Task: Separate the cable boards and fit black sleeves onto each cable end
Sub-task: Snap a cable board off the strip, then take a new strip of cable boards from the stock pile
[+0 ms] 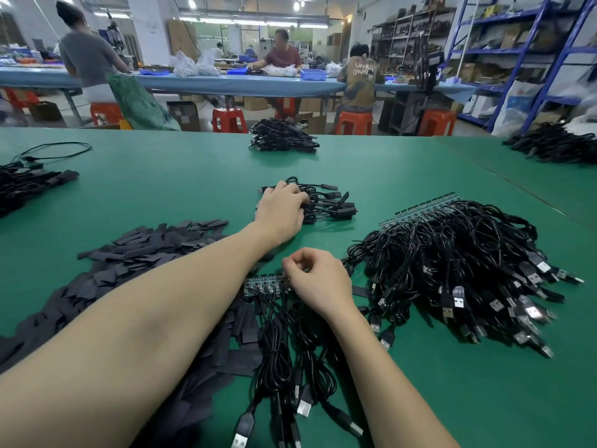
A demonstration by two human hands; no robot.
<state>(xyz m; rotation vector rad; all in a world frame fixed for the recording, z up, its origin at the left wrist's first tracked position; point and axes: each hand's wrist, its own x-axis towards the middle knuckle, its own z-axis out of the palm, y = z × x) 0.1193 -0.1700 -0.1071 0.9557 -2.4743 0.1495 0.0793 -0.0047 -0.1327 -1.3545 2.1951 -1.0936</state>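
Observation:
My left hand (282,210) reaches forward and rests on a small bundle of sleeved cables (326,202) in the middle of the green table, fingers curled over the wires. Nearer to me, my right hand (318,279) pinches the right end of a green strip of cable boards (263,284). Its black USB cables (284,367) trail toward me. A loose heap of flat black sleeves (129,253) lies to the left, under my left forearm. A large stack of board strips with cables (458,253) sits on the right.
Further cable piles lie at the table's far edge (282,137), far left (22,185) and far right (555,143). Beyond the table, people sit on red stools (353,122) at a blue bench. Blue shelving stands at right.

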